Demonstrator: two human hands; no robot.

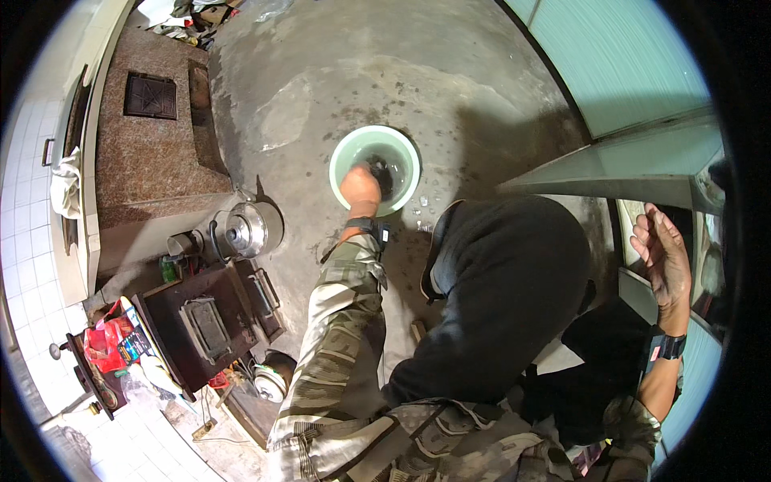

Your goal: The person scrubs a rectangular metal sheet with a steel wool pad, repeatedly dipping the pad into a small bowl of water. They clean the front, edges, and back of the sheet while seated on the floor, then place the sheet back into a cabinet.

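Observation:
A pale green plastic basin (413, 158) stands on the concrete floor in front of me. My left hand (360, 188) reaches down into it with the fingers curled inward. Beside those fingers, low in the basin, is a dark patch or thing (382, 173), too unclear to name. The fingertips are hidden, so whether they grip anything cannot be told. Far to the right my right hand (662, 259) is raised, palm showing and fingers nearly straight, with nothing visible in it. It is close to a green-panelled cabinet (641, 159).
A metal kettle (254, 230) stands left of the basin, near a speckled stove (144, 162) with a metal door (150, 96). Below are a dark wooden cabinet (208, 328), a red plastic bag (107, 346) and a lidded pot (270, 385). Small clear pieces (424, 200) lie by the basin.

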